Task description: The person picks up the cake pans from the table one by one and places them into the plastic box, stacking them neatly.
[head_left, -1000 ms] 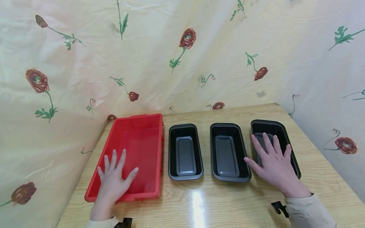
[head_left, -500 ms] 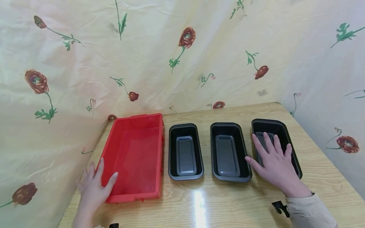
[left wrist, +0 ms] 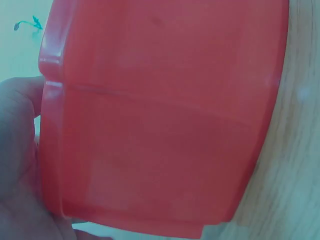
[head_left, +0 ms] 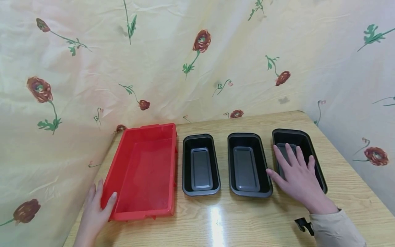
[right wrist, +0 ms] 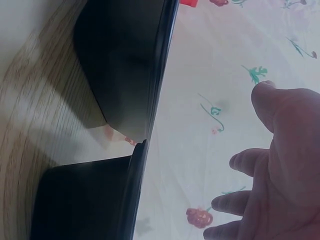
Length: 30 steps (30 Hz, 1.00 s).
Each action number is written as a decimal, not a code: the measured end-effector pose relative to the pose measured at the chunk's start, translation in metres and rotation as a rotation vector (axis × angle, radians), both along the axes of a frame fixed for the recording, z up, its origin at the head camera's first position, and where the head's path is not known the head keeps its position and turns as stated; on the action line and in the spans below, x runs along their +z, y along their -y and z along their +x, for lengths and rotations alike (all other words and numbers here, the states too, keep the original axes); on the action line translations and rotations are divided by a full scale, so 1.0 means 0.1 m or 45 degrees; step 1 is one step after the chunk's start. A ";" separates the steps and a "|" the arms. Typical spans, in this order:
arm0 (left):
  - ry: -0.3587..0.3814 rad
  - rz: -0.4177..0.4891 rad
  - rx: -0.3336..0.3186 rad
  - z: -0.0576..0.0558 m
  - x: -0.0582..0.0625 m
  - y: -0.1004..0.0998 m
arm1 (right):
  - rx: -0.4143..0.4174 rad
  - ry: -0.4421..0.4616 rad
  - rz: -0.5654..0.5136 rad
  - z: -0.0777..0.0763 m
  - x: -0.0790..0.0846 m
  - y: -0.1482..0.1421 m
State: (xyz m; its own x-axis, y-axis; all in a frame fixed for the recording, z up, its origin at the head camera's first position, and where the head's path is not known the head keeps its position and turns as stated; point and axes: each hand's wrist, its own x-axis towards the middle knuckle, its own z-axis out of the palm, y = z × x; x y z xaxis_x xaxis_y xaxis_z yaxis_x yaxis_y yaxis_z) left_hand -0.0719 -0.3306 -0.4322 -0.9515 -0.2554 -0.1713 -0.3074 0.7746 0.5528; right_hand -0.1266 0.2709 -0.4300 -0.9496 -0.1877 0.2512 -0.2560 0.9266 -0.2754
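A shallow red plastic tray [head_left: 149,175] lies on the left side of the table. My left hand [head_left: 95,212] straddles its near left corner, fingers along the outside of the left wall and thumb reaching over the rim; the left wrist view shows the hand [left wrist: 20,165] against the tray's rim [left wrist: 52,150], with the fingertips hidden. My right hand [head_left: 297,183] is spread above the rightmost black loaf pan [head_left: 297,137], holding nothing. In the right wrist view that hand [right wrist: 287,165] hangs apart from the pans, fingers extended.
Two more black loaf pans stand between the hands: a left one [head_left: 202,168] beside the tray and a middle one [head_left: 246,168]. The wooden table [head_left: 191,223] meets a flower-patterned cloth [head_left: 166,61] at the back and both sides.
From above the red tray, my left hand has moved left and down to its near left corner. The right hand has stayed nearly still over the right pan, and no container has visibly moved.
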 end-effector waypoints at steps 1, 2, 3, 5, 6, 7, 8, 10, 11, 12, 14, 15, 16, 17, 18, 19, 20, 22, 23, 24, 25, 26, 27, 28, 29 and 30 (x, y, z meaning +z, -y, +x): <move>0.015 0.026 0.004 0.00 0.00 0.01 | 0.003 0.000 -0.004 0.00 0.00 0.00; 0.016 0.049 -0.001 0.01 0.00 0.02 | 0.008 0.002 -0.013 0.00 0.01 0.01; 0.014 0.070 -0.006 0.02 -0.01 0.03 | 0.013 0.000 -0.023 0.00 0.01 0.01; -0.001 0.104 -0.016 0.03 -0.02 0.05 | 0.025 -0.011 -0.045 0.00 0.02 0.01; -0.016 0.121 -0.023 0.05 -0.03 0.06 | 0.031 -0.017 -0.058 0.00 0.03 0.02; -0.045 0.133 -0.033 0.06 -0.05 0.07 | 0.038 -0.025 -0.071 0.01 0.04 0.02; -0.070 0.149 -0.040 0.07 -0.06 0.09 | 0.044 -0.033 -0.082 0.00 0.04 0.02; -0.086 0.182 -0.041 0.09 -0.08 0.11 | 0.054 -0.048 -0.098 0.00 0.05 0.03; -0.100 0.188 -0.046 0.10 -0.09 0.12 | 0.058 -0.054 -0.105 0.00 0.06 0.03; -0.103 0.203 -0.045 0.11 -0.09 0.12 | 0.063 -0.058 -0.112 -0.01 0.06 0.03; -0.093 0.227 -0.031 0.11 -0.10 0.13 | 0.072 -0.067 -0.123 -0.01 0.07 0.04; -0.077 0.242 -0.020 0.11 -0.11 0.12 | 0.077 -0.071 -0.128 -0.02 0.07 0.05; -0.074 0.252 -0.012 0.11 -0.11 0.12 | 0.081 -0.075 -0.133 -0.02 0.08 0.05; -0.066 0.258 -0.002 0.11 -0.11 0.12 | 0.085 -0.077 -0.137 -0.03 0.08 0.06; -0.063 0.270 0.009 0.11 -0.11 0.12 | 0.090 -0.080 -0.143 -0.03 0.09 0.06; -0.066 0.278 0.017 0.11 -0.11 0.11 | 0.095 -0.085 -0.148 -0.03 0.09 0.07; -0.062 0.294 0.028 0.12 -0.11 0.11 | 0.098 -0.087 -0.154 -0.03 0.09 0.07; -0.066 0.304 0.046 0.12 -0.12 0.11 | 0.105 -0.087 -0.172 -0.03 0.10 0.08; -0.064 0.317 0.055 0.12 -0.12 0.11 | 0.107 -0.082 -0.185 -0.03 0.11 0.08; -0.056 0.339 0.065 0.12 -0.12 0.11 | 0.109 -0.075 -0.199 -0.04 0.11 0.09; -0.043 0.359 0.080 0.11 -0.12 0.11 | 0.108 -0.065 -0.210 -0.04 0.11 0.09; -0.031 0.373 0.094 0.11 -0.12 0.11 | 0.106 -0.051 -0.223 -0.04 0.12 0.10; -0.023 0.388 0.104 0.11 -0.12 0.10 | 0.103 -0.038 -0.232 -0.04 0.13 0.11; -0.014 0.407 0.109 0.10 -0.13 0.11 | 0.099 -0.023 -0.242 -0.04 0.14 0.11; -0.012 0.416 0.117 0.10 -0.13 0.11 | 0.097 -0.009 -0.255 -0.05 0.14 0.12; -0.013 0.424 0.122 0.10 -0.13 0.10 | 0.096 0.003 -0.267 -0.05 0.15 0.13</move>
State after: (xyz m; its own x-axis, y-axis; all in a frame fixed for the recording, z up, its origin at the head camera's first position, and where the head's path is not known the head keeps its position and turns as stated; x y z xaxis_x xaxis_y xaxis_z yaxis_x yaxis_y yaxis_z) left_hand -0.0621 -0.3410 -0.4452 -0.9281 -0.2751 -0.2509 -0.3630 0.5193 0.7737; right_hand -0.1312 0.2578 -0.4150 -0.9356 -0.2019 0.2898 -0.3213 0.8273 -0.4608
